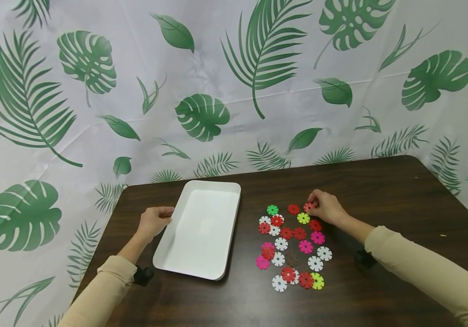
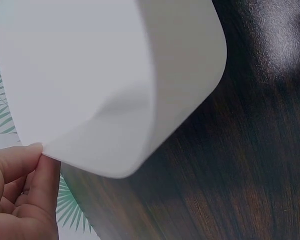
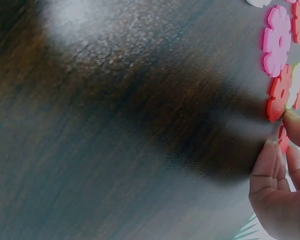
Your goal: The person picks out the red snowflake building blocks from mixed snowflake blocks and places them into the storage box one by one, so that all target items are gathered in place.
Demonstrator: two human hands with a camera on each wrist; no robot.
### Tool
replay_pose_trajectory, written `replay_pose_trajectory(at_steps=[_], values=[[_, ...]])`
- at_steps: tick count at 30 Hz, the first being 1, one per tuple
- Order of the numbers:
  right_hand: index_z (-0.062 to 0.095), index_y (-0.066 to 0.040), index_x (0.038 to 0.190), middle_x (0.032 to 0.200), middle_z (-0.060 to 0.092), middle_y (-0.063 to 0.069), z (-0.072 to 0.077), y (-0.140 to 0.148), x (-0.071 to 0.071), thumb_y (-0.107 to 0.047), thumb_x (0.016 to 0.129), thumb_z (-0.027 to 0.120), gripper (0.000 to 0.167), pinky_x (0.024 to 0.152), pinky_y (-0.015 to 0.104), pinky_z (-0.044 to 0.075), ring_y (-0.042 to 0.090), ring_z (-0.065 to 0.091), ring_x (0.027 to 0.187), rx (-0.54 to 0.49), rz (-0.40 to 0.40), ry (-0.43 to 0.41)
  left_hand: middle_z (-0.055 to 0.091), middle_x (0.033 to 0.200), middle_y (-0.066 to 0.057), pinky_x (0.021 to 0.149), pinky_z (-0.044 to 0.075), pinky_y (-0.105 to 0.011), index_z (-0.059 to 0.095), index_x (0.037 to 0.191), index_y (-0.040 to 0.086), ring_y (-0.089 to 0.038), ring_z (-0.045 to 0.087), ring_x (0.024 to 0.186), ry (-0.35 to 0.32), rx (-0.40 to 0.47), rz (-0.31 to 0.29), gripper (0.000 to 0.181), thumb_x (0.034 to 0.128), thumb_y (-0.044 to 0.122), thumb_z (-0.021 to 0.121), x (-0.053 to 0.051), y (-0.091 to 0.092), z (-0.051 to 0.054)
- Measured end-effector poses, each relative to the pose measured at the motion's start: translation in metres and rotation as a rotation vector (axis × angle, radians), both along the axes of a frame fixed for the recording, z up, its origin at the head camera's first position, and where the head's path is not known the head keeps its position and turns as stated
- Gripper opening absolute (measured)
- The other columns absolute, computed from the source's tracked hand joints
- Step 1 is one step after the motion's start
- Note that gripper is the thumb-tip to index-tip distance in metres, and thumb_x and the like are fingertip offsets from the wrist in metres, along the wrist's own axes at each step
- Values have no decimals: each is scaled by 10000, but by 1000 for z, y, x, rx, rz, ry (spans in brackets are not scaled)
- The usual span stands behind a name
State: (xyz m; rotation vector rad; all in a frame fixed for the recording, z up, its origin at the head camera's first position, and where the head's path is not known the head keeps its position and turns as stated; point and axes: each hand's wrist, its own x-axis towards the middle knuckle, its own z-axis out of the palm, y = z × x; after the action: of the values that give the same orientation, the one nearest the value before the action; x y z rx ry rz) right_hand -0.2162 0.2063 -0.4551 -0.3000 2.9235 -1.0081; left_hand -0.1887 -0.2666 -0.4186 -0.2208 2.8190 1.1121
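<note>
Nearest the camera at the left, a beige left sleeve [image 1: 103, 290] runs out of the frame, its lower part cut off, with a black device [image 1: 143, 275] at the wrist (too dark for any detail). Beyond the cuff, the person's left hand [image 1: 154, 223] pinches the side rim of a white tray [image 1: 197, 231] between thumb and fingers; the left wrist view cuts off part of both hand and tray. The tray rests on the dark brown worktop [image 1: 401, 204], inside bare.

Right of it lie flat, notched discs, several overlapping so that lower ones show only in part. A green disc [image 1: 272, 210] sits at the far left corner of the group; a brown disc [image 1: 292, 260] nearly melts into the wood. Pink, white, red and yellow ones surround it.

At the group's far right edge, the right hand [image 1: 327, 208] pinches a red disc [image 1: 308, 207], partly covered by the fingertips (the right wrist view crops the hand at its edge). A right sleeve [image 1: 430, 265] leaves the frame too, a second dark device half hidden below it. Behind everything hangs a leaf-printed cloth [image 1: 201, 159].
</note>
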Motion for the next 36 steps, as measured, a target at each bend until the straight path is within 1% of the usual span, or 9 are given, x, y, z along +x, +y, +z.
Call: replay_pose_trajectory(at_steps=[6, 11, 16, 18, 22, 24, 26, 31, 36], values=[[574, 16, 932, 783, 562, 109, 3, 0, 1, -26, 755, 743, 248, 616, 299, 391, 214, 503, 727, 5, 1, 35, 644, 1110, -225, 781, 533, -339, 610, 1190, -56, -288, 620, 971, -4, 9, 3, 323, 868, -41, 587, 0, 0, -1], [586, -4, 902, 757, 556, 92, 3, -1, 0, 4, 768, 718, 188, 605, 298, 384, 208, 497, 707, 8, -4, 61, 648, 1096, -224, 759, 533, -322, 616, 1182, -56, -272, 620, 946, 2, 5, 3, 320, 863, -44, 592, 0, 0, -2], [606, -2, 893, 734, 554, 77, 2, 0, -1, 23, 789, 681, 130, 576, 284, 398, 183, 505, 662, -14, -10, 52, 651, 1085, -221, 747, 530, -309, 617, 1180, -56, -261, 617, 936, 3, 7, 6, 321, 860, -45, 593, -1, -1, -2], [616, 14, 904, 738, 563, 82, 3, 1, -1, 30, 802, 667, 115, 567, 277, 441, 167, 529, 646, -52, -22, 18, 653, 1079, -222, 742, 530, -303, 618, 1177, -59, -259, 618, 931, 6, 8, 5, 320, 858, -47, 594, -1, -1, -2], [613, 74, 970, 799, 586, 135, 7, -1, -1, 36, 835, 638, 143, 611, 294, 552, 158, 589, 674, -202, -69, -115, 653, 1076, -226, 732, 528, -287, 618, 1172, -63, -253, 618, 924, 12, 16, 7, 319, 854, -52, 594, -1, -1, -2], [599, 94, 1017, 867, 596, 169, 9, -3, 0, 31, 855, 620, 176, 662, 300, 566, 158, 607, 723, -282, -100, -184, 652, 1078, -227, 729, 526, -282, 618, 1172, -64, -253, 617, 924, 12, 20, 10, 319, 854, -54, 593, -1, -1, -2], [583, 111, 1054, 917, 596, 189, 12, -6, 0, 24, 870, 607, 205, 695, 299, 564, 154, 617, 758, -355, -120, -229, 652, 1081, -229, 728, 524, -279, 618, 1172, -65, -254, 618, 925, 11, 25, 12, 319, 855, -54, 592, -1, -1, -2], [570, 113, 1099, 948, 592, 173, 19, -20, -2, 1, 889, 597, 240, 729, 297, 558, 135, 623, 767, -459, -141, -266, 654, 1078, -225, 733, 525, -289, 620, 1174, -59, -255, 619, 924, 12, 24, 14, 318, 857, -50, 592, -1, -1, -2], [574, 106, 1113, 941, 592, 151, 28, -40, -6, -2, 890, 595, 248, 747, 331, 558, 122, 623, 747, -514, -141, -268, 657, 1077, -213, 748, 527, -307, 619, 1179, -52, -259, 621, 932, 11, 21, 12, 322, 859, -44, 592, -2, -1, -3]])
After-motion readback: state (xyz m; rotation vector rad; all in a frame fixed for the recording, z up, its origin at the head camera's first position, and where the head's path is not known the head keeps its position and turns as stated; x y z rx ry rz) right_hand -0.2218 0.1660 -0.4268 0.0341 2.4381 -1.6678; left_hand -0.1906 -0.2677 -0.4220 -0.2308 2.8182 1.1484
